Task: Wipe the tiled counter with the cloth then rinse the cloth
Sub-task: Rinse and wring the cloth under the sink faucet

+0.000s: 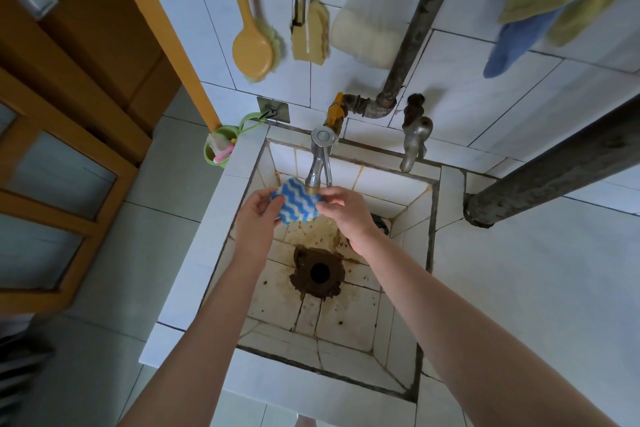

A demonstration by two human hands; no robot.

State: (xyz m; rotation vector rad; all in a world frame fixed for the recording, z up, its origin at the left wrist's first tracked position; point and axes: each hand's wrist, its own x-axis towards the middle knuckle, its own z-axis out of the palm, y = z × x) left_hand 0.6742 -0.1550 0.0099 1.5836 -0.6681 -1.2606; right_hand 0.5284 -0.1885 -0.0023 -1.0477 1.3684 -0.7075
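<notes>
The cloth [296, 203], a blue piece with white zigzag stripes, is held over the far end of the tiled sink basin [242, 163], directly below the spout of the lever tap [320, 156]. It touches neither the basin walls nor the floor.

Hand state:
- The left hand [258, 215] grips the left edge of the cloth, thumb and fingers curled round it.
- The right hand [349, 211] pinches the right edge between thumb and fingertips.
- The cloth is bunched between the two hands rather than spread flat.

A thin stream appears to fall from the spout just beside the right fingers, though the flow is hard to confirm. The basin floor below the hands looks wet and brown-stained around the drain hole [318, 272].

Progress, as a judgement: the cloth is at the sink and away from the tiled counter [536, 270] to the right of the basin, so the wiping stage is most likely complete. Whether the counter is actually clean cannot be read from here. The rinse stage is in hand. What probably remains is to work the cloth under the water, wring it out and close the tap.

A second, older tap [415, 142] stands unused to the right.
</notes>
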